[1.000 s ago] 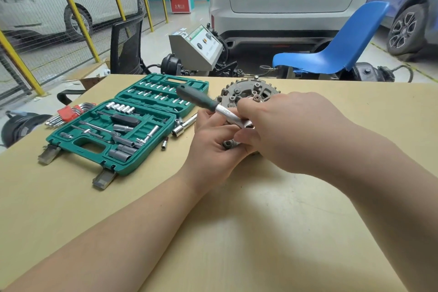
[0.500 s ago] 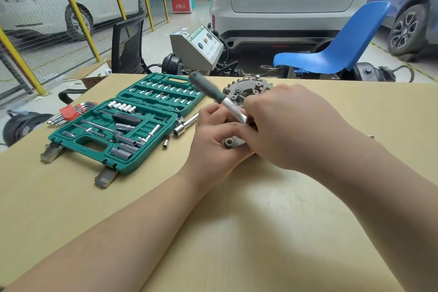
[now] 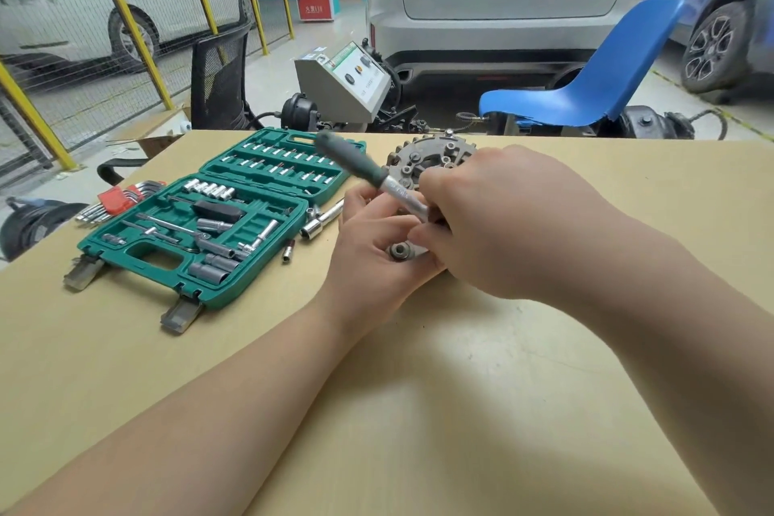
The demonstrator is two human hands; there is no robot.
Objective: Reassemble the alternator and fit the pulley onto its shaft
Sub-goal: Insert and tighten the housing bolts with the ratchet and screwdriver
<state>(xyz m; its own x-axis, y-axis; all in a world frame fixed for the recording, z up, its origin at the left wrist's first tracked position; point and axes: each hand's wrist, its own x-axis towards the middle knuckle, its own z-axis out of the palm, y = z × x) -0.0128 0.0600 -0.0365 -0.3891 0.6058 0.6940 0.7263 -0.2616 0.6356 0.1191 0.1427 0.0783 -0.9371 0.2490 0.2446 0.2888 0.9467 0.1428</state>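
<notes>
Green case [image 3: 197,247] holds sockets [image 3: 209,189], perhaps bits [image 3: 285,163].

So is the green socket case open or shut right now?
Open. The green socket case lies spread flat on the table, lid folded back, rows of bits and sockets showing in both halves.

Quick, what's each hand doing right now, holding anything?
Left hand: curled around the alternator part, steadying it.
Right hand: gripping the ratchet wrench near its head.
</notes>
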